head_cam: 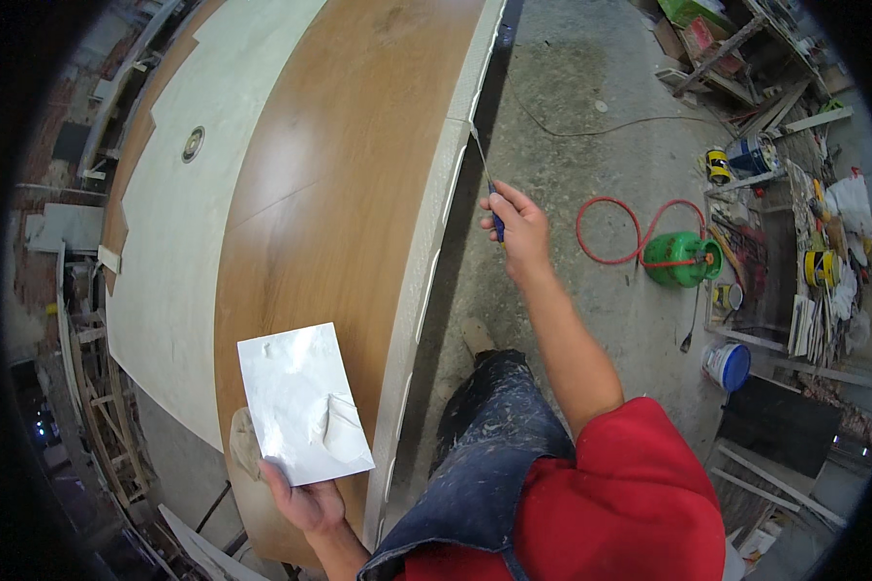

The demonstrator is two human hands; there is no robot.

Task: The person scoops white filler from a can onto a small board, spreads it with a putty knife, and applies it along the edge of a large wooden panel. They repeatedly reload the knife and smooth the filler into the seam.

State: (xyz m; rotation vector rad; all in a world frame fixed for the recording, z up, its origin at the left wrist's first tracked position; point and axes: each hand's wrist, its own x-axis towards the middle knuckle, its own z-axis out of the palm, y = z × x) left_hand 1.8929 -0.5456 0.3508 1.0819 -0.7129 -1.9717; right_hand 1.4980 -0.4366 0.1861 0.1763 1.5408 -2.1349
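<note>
My left hand (307, 501) supports a white rectangular board (291, 392) by its lower edge, thumb on top. A lump of white paste (334, 425) sits on the board, with a smaller dab near its upper left corner. In my right hand (519, 225) is a thin-bladed putty knife (497, 210) with a blue handle. Its tip meets the pale, textured edge strip (414, 290) of a long panel, close to a joint in that strip. A wood-grain surface (334, 189) runs alongside the strip. Partly behind the board lies a beige cloth or glove (245, 443).
Left of the wood grain is a pale panel area (182, 240) bearing a small round disc (193, 144). On the concrete floor to the right stand a green gas cylinder (679, 259) with a red hose (610, 200) and a blue-lidded bucket (727, 366). Cluttered shelves (759, 254) line that side.
</note>
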